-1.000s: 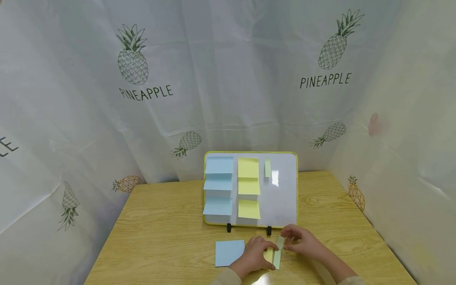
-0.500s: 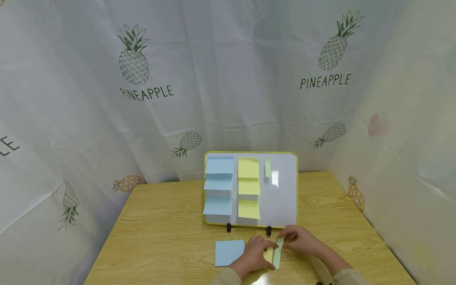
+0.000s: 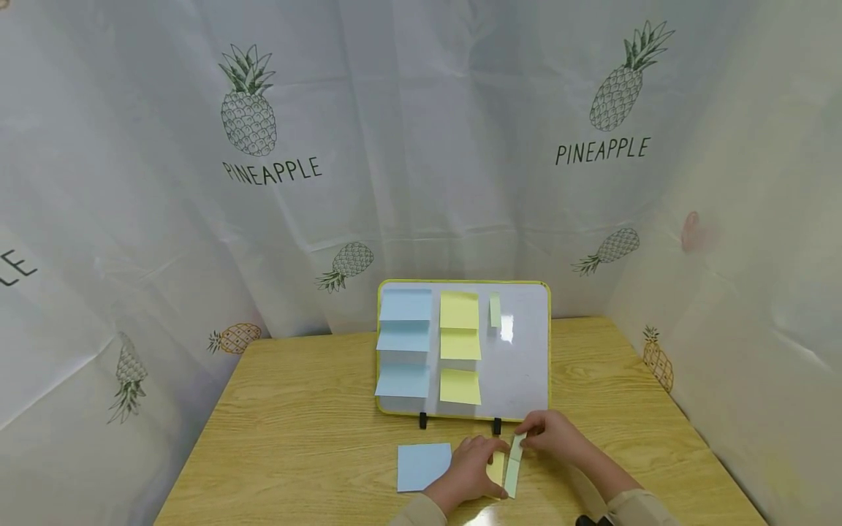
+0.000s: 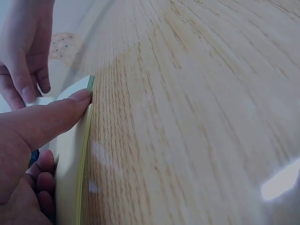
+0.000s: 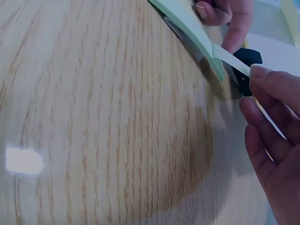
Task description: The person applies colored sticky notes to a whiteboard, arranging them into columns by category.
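My left hand (image 3: 468, 471) arches over the yellow sticky note pad (image 3: 495, 467) and holds the narrow green sticky note pad (image 3: 512, 478) beside it, thumb at its near end and a finger near its far end. In the left wrist view the thumb (image 4: 61, 110) presses on the green pad's end. My right hand (image 3: 558, 440) pinches the far end of the top green slip (image 5: 230, 59) between thumb and fingers. The slip bends up from the pad, joined to it lower down. A blue sticky note pad (image 3: 421, 466) lies left, partly behind my left hand.
Behind the hands a yellow-rimmed whiteboard (image 3: 520, 380) stands on black feet (image 3: 496, 426). It bears blue notes (image 3: 404, 336) in a column, yellow notes (image 3: 459, 310) in another, and one green slip (image 3: 495, 310). A pineapple-print curtain (image 3: 427, 146) surrounds the wooden table (image 3: 296, 409).
My right hand has shifted slightly up toward the whiteboard, drawing the green slip's far end with it. My left hand stays in place.
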Demonstrator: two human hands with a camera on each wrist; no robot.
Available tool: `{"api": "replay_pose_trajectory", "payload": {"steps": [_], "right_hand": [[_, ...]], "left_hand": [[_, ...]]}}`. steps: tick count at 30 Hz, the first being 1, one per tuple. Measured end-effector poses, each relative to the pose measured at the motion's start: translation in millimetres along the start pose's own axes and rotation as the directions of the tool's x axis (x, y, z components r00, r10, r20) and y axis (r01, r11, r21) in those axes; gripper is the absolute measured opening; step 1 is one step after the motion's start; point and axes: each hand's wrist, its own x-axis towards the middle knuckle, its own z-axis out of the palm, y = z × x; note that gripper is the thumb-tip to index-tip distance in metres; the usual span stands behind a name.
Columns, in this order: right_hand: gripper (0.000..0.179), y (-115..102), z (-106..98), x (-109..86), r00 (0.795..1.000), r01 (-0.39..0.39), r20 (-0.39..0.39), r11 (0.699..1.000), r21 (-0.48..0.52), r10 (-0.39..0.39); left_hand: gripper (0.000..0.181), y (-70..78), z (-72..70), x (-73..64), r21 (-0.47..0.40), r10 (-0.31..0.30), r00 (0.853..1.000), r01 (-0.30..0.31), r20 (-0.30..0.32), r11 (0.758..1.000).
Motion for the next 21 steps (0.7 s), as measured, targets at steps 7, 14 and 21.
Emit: {"api": "replay_pose_trajectory", "payload": {"steps": [7, 14, 21], "right_hand": [[0.010, -4.6, -1.7, 3.4, 1.000, -0.003, -0.018, 1.000, 0.024, 0.004], [0.009, -5.1, -4.2, 8.0, 1.000, -0.003, -0.030, 1.000, -0.006, 0.003], [0.009, -6.3, -8.2, 9.0, 0.998, -0.010, -0.059, 1.000, -0.010, 0.009]], "left_hand": [[0.078, -2.6, 2.9, 2.1, -0.007, -0.014, 1.000, 0.014, 0.008, 1.000], [0.078, -3.0, 3.1, 2.8, -0.015, -0.017, 1.000, 0.017, 0.009, 1.000], [0.078, -2.2, 2.2, 2.7, -0.004, -0.016, 1.000, 0.016, 0.009, 1.000]]}}
